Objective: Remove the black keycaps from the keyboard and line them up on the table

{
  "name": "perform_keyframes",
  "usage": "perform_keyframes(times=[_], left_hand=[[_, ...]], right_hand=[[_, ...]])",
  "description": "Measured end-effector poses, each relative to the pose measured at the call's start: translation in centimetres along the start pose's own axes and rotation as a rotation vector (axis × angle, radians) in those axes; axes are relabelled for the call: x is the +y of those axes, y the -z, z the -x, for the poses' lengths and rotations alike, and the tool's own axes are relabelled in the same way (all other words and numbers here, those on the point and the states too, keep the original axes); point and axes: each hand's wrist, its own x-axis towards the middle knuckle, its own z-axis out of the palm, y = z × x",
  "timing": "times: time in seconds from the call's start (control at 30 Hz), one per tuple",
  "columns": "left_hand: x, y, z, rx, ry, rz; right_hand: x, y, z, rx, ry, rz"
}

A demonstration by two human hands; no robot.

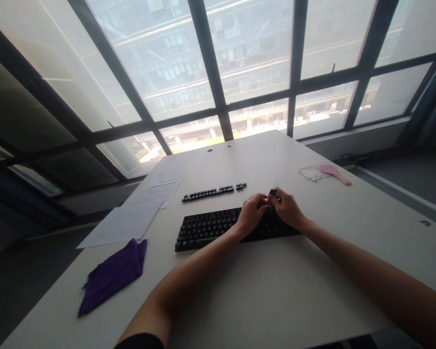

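A black keyboard (pixel 207 228) lies across the table in front of me. Over its right part my two hands meet. My right hand (pixel 288 208) is closed, its thumb and fingers pinching a small black keycap (pixel 272 192). Thin pale wire prongs (pixel 277 183) stick up just beyond these fingers; they look like part of a keycap puller, whose handle I cannot make out. My left hand (pixel 253 211) is closed too, its fingertips touching or nearly touching the keycap; whatever lies between them is hidden.
Behind the keyboard sits a row of loose black keycaps (pixel 209 194), with a small cluster (pixel 241 186) at its right end. Paper sheets (pixel 125 223) and a folded purple cloth (pixel 114 276) lie to the left. At right are a pink hairbrush (pixel 333 173) and a clear plastic bag (pixel 309 173).
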Motion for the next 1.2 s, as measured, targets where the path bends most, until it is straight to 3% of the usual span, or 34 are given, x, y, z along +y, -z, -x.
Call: perform_keyframes(times=[0.33,0.67,0.87,0.97,1.1,1.2], left_hand=[[0.3,0.0,0.5,-0.072,-0.134,-0.173],[0.6,1.3,-0.2,0.009,-0.023,-0.001],[-3.9,4.1,-4.1,0.011,0.172,-0.095],[-6.3,4.9,-5.9,-0.067,0.221,-0.256],[-7.7,4.9,-6.5,-0.202,0.191,-0.448],[-8.0,4.7,-6.4,-0.175,0.126,-0.553]], right_hand=[[0.1,0.3,-0.5,-0.020,-0.036,-0.167],[0.4,0.1,-0.5,0.037,-0.101,-0.212],[0.5,0.0,-0.5,0.020,-0.084,-0.182],[0.5,-0.1,-0.5,0.014,-0.074,-0.158],[0.6,-0.1,-0.5,0.013,-0.081,-0.159],[0.6,-0.1,-0.5,0.007,-0.080,-0.163]])
